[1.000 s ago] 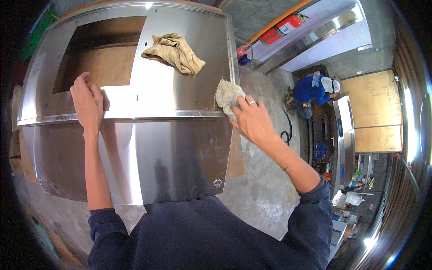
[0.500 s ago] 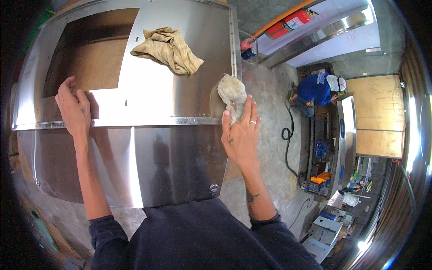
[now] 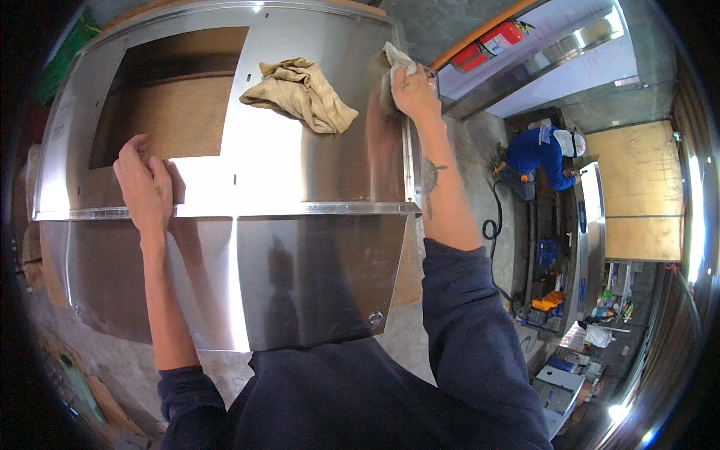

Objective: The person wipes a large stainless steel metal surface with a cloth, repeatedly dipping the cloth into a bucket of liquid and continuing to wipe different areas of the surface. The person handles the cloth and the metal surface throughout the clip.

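A whitish rag [image 3: 395, 58] is bunched under my right hand [image 3: 417, 91], whose fingers are closed round it at the far right edge of the shiny sheet-metal cabinet [image 3: 330, 174]. My left hand [image 3: 144, 184] rests on the metal by the near left corner of a rectangular cut-out [image 3: 187, 112]. Its fingers are loosely bent and apart, holding nothing. Between my hands, farther back on the metal top, a crumpled tan cloth [image 3: 304, 96] lies untouched. The cabinet's near panel [image 3: 322, 277] slopes down toward me and carries a small round fitting [image 3: 376, 319].
To the right, a person in a blue top [image 3: 536, 154] and white cap bends over a long metal piece [image 3: 590, 225]. A black hose [image 3: 493, 225] lies on the concrete floor. A red fire extinguisher [image 3: 491, 43] is at the back right. An orange item [image 3: 549, 301] sits among tools.
My right hand has moved away from me along the cabinet's right edge, taking the whitish rag with it. The left hand stays by the cut-out. The whole view has shifted slightly.
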`<state>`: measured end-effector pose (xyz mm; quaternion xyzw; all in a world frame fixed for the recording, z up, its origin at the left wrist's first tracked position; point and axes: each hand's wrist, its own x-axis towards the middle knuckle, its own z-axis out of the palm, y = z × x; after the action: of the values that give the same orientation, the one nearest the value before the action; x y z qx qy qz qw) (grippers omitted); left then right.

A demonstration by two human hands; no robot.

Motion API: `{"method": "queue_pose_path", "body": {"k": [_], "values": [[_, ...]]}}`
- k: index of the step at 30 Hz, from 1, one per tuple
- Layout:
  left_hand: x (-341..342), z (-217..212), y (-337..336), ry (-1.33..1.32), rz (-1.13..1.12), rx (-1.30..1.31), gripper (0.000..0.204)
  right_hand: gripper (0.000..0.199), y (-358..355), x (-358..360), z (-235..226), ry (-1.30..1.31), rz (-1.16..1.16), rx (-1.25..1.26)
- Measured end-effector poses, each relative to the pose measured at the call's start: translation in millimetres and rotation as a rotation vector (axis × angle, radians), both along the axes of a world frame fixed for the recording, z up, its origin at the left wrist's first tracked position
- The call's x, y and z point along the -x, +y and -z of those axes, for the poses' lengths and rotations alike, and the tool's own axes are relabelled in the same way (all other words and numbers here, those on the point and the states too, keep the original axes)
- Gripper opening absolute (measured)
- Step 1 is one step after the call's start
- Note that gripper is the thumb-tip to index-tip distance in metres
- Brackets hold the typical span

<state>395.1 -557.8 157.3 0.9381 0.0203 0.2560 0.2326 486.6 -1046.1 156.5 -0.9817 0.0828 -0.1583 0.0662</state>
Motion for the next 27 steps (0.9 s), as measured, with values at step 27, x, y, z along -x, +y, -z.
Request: {"method": "queue_pose_path", "body": {"k": [27], "values": [[-2, -70, -189, -0.140, 0.777, 0.448, 0.034, 0.053, 48, 174, -19, -0.016, -0.004, -0.044]]}}
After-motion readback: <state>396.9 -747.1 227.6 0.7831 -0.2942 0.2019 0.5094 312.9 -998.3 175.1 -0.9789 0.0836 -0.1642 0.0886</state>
